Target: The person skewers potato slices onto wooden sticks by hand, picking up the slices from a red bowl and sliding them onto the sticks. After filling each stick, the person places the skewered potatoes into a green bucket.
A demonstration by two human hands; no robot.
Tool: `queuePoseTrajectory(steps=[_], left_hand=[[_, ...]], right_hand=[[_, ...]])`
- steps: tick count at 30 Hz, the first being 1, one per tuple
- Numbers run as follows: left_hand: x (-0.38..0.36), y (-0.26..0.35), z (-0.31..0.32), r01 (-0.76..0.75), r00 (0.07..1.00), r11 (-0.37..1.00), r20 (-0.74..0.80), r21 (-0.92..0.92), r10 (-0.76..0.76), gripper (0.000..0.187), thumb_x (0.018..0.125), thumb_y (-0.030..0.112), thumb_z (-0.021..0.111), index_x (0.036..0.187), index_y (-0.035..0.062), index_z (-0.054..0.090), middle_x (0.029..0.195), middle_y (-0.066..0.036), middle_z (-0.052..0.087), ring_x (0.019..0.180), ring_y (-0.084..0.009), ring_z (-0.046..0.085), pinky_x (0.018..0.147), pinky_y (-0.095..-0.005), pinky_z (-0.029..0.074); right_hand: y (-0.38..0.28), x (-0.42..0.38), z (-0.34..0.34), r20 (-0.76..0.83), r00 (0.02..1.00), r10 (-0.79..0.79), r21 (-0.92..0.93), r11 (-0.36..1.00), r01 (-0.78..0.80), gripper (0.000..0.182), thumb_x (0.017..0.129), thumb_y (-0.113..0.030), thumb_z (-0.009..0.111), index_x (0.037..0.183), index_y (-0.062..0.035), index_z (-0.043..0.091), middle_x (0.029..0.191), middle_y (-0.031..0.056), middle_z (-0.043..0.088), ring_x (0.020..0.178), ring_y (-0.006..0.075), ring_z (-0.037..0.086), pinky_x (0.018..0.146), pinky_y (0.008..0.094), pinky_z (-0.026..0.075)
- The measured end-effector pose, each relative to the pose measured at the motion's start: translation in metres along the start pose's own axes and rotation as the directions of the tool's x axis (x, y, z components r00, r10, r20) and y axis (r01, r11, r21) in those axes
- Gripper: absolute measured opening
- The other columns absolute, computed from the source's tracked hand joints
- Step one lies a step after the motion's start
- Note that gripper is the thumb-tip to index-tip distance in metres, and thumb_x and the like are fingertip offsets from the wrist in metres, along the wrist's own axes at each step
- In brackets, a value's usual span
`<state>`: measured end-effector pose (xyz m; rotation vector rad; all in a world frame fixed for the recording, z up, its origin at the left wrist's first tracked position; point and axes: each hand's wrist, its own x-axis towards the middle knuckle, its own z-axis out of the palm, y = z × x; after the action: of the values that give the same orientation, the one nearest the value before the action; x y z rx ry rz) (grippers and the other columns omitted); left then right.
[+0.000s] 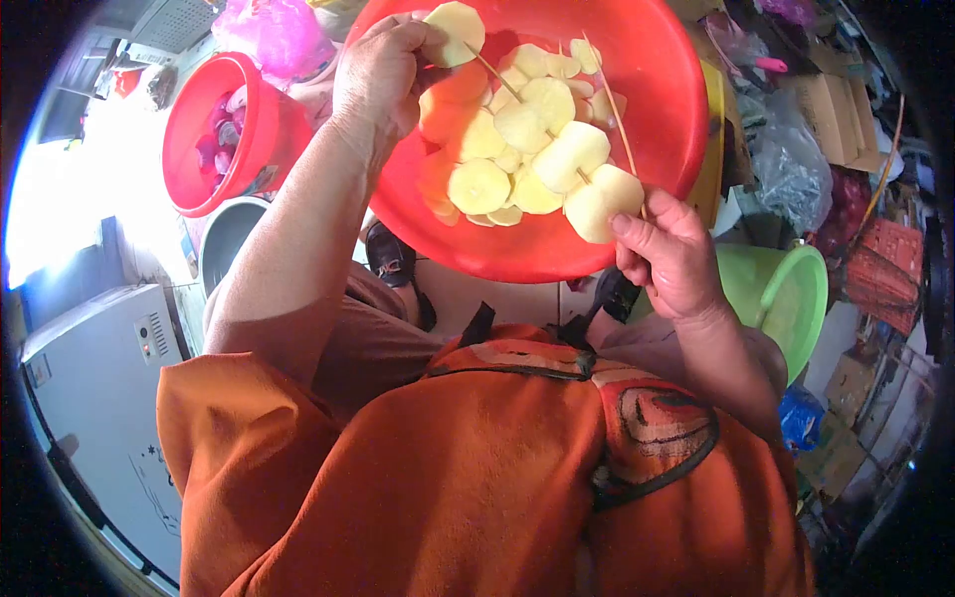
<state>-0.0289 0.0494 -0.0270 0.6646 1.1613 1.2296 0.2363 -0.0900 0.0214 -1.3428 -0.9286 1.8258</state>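
Over a red basin (477, 254), a thin wooden skewer (493, 73) runs between my two hands, threaded with several pale potato slices (572, 156). My left hand (383, 80) is closed at the skewer's upper left end, pinching a round potato slice (456, 32). At the lower right end, my right hand (671, 254) grips another potato slice (603, 204) between thumb and fingers. Loose potato slices (478, 186) lie heaped in the basin below. A second stick (612, 104) slants down across the basin toward my right hand.
A red bucket (179, 164) holding purplish pieces stands at the left, beside a pink plastic bag (274, 40). On the right are a green tub (811, 308), a clear plastic bag (791, 159) and cardboard (846, 109). A white appliance (104, 398) stands at the lower left.
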Motion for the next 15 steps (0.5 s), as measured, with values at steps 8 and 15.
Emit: queuePoseTrajectory(steps=[8, 15], left_hand=[[-0.027, 0.007, 0.025, 0.001, 1.000, 0.996, 0.004, 0.085, -0.002, 0.018, 0.082, 0.009, 0.054, 0.097, 0.0006, 0.058, 0.093, -0.010, 0.060, 0.084, -0.0202, 0.061, 0.072, -0.0340, 0.055], [-0.021, 0.002, 0.017, 0.135, 0.990, 0.990, -0.026, -0.028, -0.136, 0.022, 0.087, 0.016, 0.053, 0.102, -0.0001, 0.058, 0.096, -0.011, 0.063, 0.084, -0.0211, 0.064, 0.068, -0.0296, 0.056]], right_hand=[[0.002, 0.000, 0.000, -0.043, 0.999, 0.008, -0.049, 0.999, -0.010, 0.025, 0.082, -0.018, 0.062, 0.101, -0.0023, 0.059, 0.068, -0.0026, 0.057, 0.049, 0.0017, 0.043, 0.042, 0.0162, 0.032], [0.004, 0.000, 0.001, 0.009, 1.000, -0.021, -0.053, 0.998, 0.021, 0.027, 0.084, -0.015, 0.061, 0.107, -0.0023, 0.057, 0.072, -0.0024, 0.058, 0.049, 0.0009, 0.042, 0.041, 0.0154, 0.031]])
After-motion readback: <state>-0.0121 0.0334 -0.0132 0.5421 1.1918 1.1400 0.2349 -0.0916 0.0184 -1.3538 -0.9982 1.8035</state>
